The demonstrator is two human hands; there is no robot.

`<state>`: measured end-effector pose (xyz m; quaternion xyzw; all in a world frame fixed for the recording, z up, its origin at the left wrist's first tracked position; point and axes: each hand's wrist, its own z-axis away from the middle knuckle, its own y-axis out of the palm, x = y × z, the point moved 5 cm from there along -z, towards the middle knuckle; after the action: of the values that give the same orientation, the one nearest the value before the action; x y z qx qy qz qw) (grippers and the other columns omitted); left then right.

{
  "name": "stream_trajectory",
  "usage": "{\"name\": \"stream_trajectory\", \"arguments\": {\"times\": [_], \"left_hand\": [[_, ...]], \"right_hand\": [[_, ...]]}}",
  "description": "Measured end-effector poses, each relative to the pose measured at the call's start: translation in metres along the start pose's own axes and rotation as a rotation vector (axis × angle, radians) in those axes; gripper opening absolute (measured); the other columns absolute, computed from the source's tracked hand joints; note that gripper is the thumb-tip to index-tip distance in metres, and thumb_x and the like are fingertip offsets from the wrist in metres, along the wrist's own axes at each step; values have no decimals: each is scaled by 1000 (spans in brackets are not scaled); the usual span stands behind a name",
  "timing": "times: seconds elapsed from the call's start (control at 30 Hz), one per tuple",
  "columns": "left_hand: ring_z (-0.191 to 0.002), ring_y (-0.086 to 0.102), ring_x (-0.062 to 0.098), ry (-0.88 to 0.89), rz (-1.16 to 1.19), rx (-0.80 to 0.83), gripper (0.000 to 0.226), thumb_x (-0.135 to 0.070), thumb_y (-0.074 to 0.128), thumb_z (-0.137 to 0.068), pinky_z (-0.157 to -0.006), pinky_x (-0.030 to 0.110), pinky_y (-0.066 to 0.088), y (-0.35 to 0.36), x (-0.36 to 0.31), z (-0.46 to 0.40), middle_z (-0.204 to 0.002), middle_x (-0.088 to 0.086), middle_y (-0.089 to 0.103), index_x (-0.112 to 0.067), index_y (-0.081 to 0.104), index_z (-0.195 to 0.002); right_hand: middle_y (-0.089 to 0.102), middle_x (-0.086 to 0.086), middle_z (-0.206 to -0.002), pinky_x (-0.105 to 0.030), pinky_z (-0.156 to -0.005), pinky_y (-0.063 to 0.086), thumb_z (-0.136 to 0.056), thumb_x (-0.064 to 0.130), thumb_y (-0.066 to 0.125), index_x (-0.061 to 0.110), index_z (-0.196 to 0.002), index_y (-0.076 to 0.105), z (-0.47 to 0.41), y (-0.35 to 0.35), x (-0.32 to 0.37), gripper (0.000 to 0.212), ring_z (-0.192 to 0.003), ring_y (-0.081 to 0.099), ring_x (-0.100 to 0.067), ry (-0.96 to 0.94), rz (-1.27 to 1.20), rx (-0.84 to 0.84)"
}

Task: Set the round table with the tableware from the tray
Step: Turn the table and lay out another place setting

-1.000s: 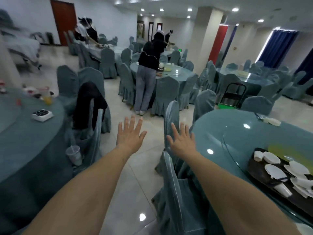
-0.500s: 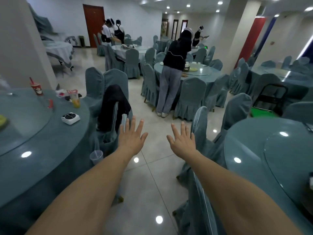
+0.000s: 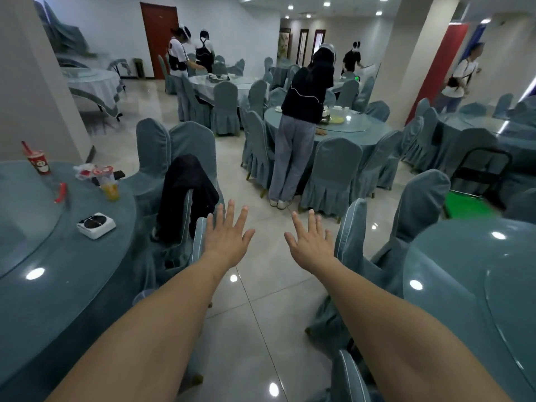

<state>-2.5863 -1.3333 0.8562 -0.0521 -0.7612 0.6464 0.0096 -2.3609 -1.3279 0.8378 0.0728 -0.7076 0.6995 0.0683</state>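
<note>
My left hand (image 3: 227,235) and my right hand (image 3: 311,242) are stretched out in front of me over the tiled aisle, fingers straight and spread, holding nothing. A round table (image 3: 452,285) with a teal cloth and a glass turntable lies at the right edge. The tray with the tableware is out of view. Another round table (image 3: 72,274) at the left carries a red cup, a drink, a white box and small items.
Covered chairs (image 3: 352,236) stand close on both sides of the aisle; one at the left has a dark jacket (image 3: 185,195) over its back. A person (image 3: 298,126) stands at a table ahead. More people, tables, pillars and a black trolley (image 3: 478,175) are farther off.
The view has swung to the left: the right table with its tray of white dishes has slid out of sight and the left table has come into view. Both hands stay spread out ahead.
</note>
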Motion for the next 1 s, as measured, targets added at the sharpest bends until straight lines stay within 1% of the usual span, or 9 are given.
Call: {"name": "stream_trajectory", "arguments": {"times": [0.23,0.4,0.57,0.7,0.83,1.0], "left_hand": [[-151,-13,32,18,-18,16,65,-58,7,-100,-122,54,3,13,-18,-107,-164,4,-17,-31,-16,-155],[-151,-12,32,33,-30,19,65,-58,6,-100,-122,54,4,27,-19,-167,-164,3,-17,-31,-16,-155],[-151,-12,32,63,-14,30,65,-59,5,-100,-122,54,1,39,-27,-230,-164,3,-17,-31,-15,-155],[-151,-13,31,117,3,58,65,-59,5,-100,-122,53,0,54,-46,-277,-164,2,-19,-31,-17,-155],[-152,-12,31,197,29,67,65,-59,7,-100,-122,54,2,65,-77,-330,-164,2,-18,-32,-17,-155],[-152,-9,32,310,48,50,65,-57,8,-101,-121,54,7,72,-124,-405,-165,3,-17,-31,-15,-155]], "right_hand": [[-18,-8,-169,-56,-124,6,-103,62,15,42,-159,-12,-111,-13,-29,65,-157,-12,-30,18,-41,-16],[-19,-9,-169,-54,-125,2,-103,61,15,41,-159,-10,-169,-12,-48,65,-156,-13,-31,31,-46,-21],[-19,-9,-169,-53,-125,2,-104,61,16,40,-160,-10,-219,-8,-62,65,-156,-13,-31,63,-40,-32],[-16,-11,-169,-52,-126,5,-104,59,18,39,-161,-7,-250,-6,-79,65,-157,-11,-32,96,-63,-42],[-16,-11,-169,-52,-125,10,-104,58,19,38,-161,-6,-283,-7,-109,65,-157,-9,-32,174,-86,-38],[-15,-11,-169,-53,-125,7,-104,58,20,38,-161,-7,-325,-21,-154,66,-157,-9,-32,294,-95,-64]]}}
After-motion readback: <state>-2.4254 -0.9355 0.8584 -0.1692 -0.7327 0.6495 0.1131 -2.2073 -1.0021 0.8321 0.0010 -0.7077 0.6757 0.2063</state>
